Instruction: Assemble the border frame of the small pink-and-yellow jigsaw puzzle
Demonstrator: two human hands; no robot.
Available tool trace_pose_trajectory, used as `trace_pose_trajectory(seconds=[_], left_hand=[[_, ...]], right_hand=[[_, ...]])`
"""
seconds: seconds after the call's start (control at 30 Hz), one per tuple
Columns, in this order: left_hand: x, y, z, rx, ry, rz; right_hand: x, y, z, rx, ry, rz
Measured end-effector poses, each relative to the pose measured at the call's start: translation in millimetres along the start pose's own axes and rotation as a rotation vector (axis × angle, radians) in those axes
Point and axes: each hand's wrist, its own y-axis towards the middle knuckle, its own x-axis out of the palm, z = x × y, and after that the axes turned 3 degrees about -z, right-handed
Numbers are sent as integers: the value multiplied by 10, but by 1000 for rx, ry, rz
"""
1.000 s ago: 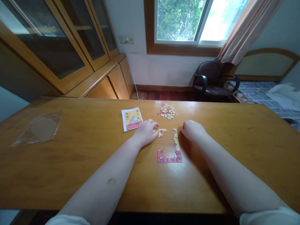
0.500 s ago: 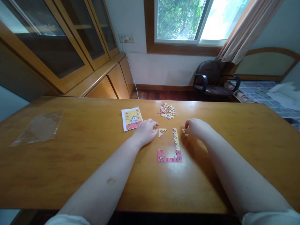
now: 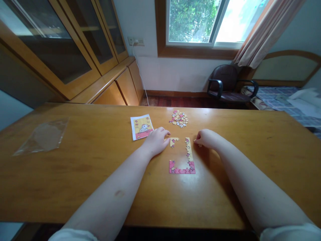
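Note:
A partly joined jigsaw puzzle lies flat on the wooden table, pink along the bottom and yellow up the right side. A separate yellow corner section sits at its upper left. Beside that section rests my left hand, its thumb and forefinger curved and apart, with a small piece partly hidden near the fingertips. To the right of the puzzle, the fingers of my right hand are pinched together at a loose puzzle piece. The hand covers most of the pieces lying under it.
Behind the puzzle is a pile of loose pieces. A picture card lies left of it, close to my left hand. A clear plastic bag is at the table's far left. Beyond the table stand a chair and a cabinet.
My right hand has moved slightly down, its fingertips now over the loose pieces that showed beside them. My left hand has stayed nearly still.

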Motion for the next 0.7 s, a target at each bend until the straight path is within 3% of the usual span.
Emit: trace_pose_trajectory(seconds=[0.27, 0.5, 0.7], left_hand=[[9, 3, -15, 9, -6, 3], [9, 1, -22, 16, -3, 5], [0, 0, -8, 11, -5, 1]], right_hand=[[-8, -9, -4, -5, 38, -18], [21, -15, -22, -20, 33, 44], [-21, -20, -2, 62, -50, 92]])
